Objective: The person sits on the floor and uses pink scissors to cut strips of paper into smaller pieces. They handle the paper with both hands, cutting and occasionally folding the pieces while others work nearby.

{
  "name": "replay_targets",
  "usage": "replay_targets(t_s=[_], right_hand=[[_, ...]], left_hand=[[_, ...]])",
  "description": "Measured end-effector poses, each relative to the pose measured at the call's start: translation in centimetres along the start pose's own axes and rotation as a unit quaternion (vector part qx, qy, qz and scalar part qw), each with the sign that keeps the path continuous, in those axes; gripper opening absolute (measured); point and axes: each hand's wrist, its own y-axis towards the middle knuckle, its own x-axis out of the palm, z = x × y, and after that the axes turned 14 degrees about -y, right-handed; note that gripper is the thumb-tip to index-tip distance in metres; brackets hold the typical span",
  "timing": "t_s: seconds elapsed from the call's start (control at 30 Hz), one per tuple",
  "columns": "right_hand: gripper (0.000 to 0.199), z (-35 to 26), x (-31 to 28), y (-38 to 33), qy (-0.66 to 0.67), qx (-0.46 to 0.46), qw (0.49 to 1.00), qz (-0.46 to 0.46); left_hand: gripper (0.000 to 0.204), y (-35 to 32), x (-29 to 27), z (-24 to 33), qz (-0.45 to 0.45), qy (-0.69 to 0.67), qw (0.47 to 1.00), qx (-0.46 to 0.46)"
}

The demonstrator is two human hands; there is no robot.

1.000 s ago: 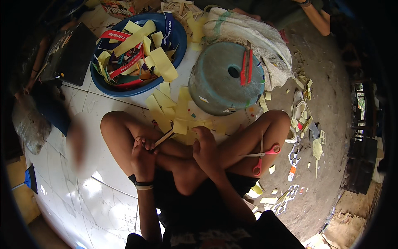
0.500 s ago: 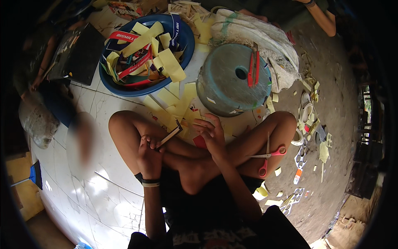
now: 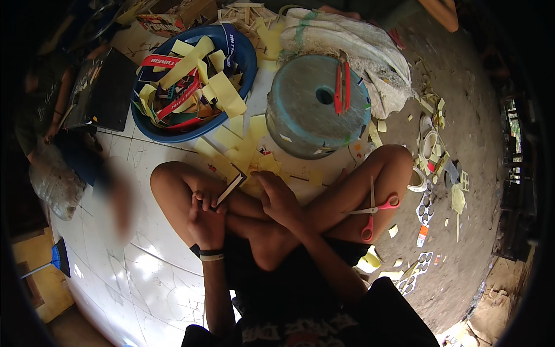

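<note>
My left hand (image 3: 206,222) is closed round a thin pale wooden stick (image 3: 230,192) with dark edges and a dark forked tip, tilted up to the right. My right hand (image 3: 280,202) hovers just right of that tip, apart from it. Its fingers are drawn together and bent, and their undersides are hidden, so anything in them does not show. Pink-handled scissors (image 3: 370,215) lie with blades spread across my right leg. Beyond my crossed legs, yellow paper strips (image 3: 245,144) are scattered on the tiles.
A blue basin (image 3: 250,81) heaped with paper and printed strips stands ahead. Beside it, a red-handled tool (image 3: 342,87) rests on an upturned grey-green tub (image 3: 295,110). A white sack (image 3: 370,52) lies behind. Scraps litter the ground at right; another person (image 3: 49,110) sits far left.
My right hand has moved left toward the stick's tip, its fingers drawing together. A red piece once visible beneath it no longer shows. My left hand keeps the stick, shifted slightly left. The view has shifted a little.
</note>
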Motion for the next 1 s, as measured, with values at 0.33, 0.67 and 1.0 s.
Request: replay_targets(t_s=[0.33,0.67,1.0], right_hand=[[0.057,-0.1,0.1,1.0,-0.044,-0.05,0.996,0.058],[0.064,0.4,-0.4,1.2,0.03,0.02,0.995,0.094],[0.059,0.2,0.0,1.3,0.075,0.064,0.989,0.109]], left_hand=[[0.014,0.4,-0.3,-0.3,0.0,0.006,1.0,-0.002],[0.026,1.7,1.3,1.5,0.043,0.066,0.997,0.001],[0.024,15.1,5.4,3.9,0.155,0.232,0.957,-0.084]])
